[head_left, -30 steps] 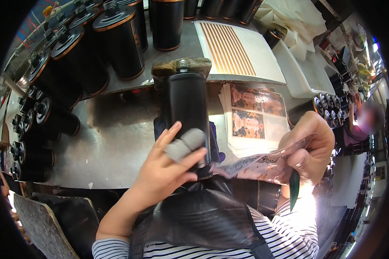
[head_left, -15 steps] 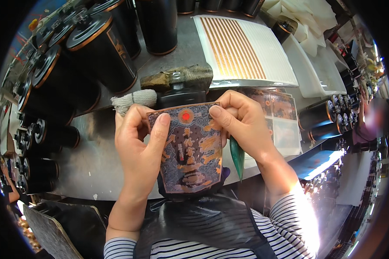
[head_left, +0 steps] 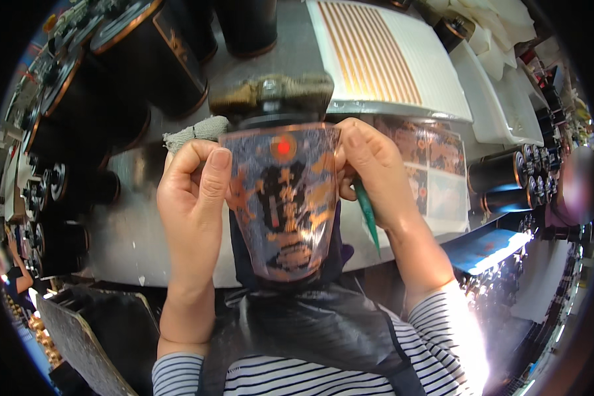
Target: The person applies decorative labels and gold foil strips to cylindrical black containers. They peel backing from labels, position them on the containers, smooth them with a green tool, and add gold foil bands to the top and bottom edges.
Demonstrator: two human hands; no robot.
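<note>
Above the metal surface (head_left: pixel 132 224), 2 hands pinch a copper-printed label sheet (head_left: pixel 284 198) over a black cylinder: left hand (head_left: pixel 191 198) at its left edge; right hand (head_left: pixel 369 171) also gripping a green tool (head_left: pixel 368 218); uneven pressing could crease it.

The printed sheet (head_left: pixel 280 201) held between both grips covered the dark cylinder behind it, so only the cylinder's rim showed just above the sheet. The green tool (head_left: pixel 367 214) vanished into the right hand (head_left: pixel 373 175), its upper end unseen. Below the grips, the worktop (head_left: pixel 129 228) edge was hidden by the apron. Far right, a blurred figure could not be made out.
</note>
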